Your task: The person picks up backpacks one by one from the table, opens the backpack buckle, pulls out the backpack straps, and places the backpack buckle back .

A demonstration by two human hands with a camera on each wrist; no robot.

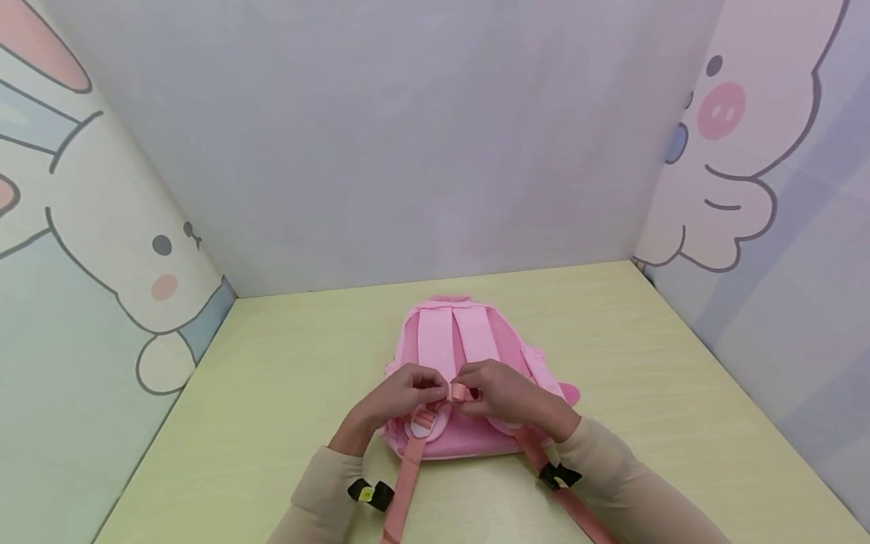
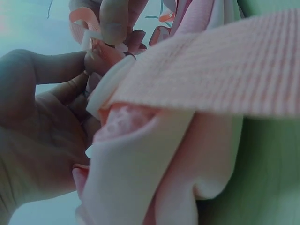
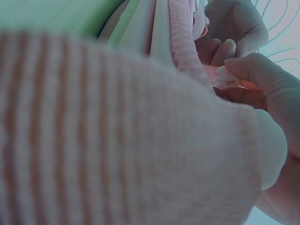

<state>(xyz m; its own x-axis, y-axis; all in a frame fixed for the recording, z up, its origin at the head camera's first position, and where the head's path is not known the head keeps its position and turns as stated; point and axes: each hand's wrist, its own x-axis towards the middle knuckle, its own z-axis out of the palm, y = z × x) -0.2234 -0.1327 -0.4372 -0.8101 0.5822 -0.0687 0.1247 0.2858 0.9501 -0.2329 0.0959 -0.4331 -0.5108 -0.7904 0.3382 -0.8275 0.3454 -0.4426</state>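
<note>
A pink backpack (image 1: pixel 469 447) lies on the table with its shoulder straps (image 1: pixel 436 340) facing up. Over its middle, my left hand (image 1: pixel 406 393) and right hand (image 1: pixel 503 393) meet fingertip to fingertip. The right hand pinches a small whitish buckle (image 3: pixel 228 79) with a loop of orange webbing (image 1: pixel 459 392) on it. Between thumb and fingers, the left hand pinches the webbing's other side, close against that buckle. Whether the buckle is fastened is hidden by the fingers. A white strap adjuster (image 1: pixel 421 425) sits just below the left hand.
Two long orange straps (image 1: pixel 405 483) run from the backpack toward the near edge of the pale yellow table (image 1: pixel 306 363). Black bands (image 1: pixel 560 477) are near both sleeves. A grey back wall (image 1: pixel 435 151) and cartoon-printed side walls (image 1: pixel 741 189) surround the table.
</note>
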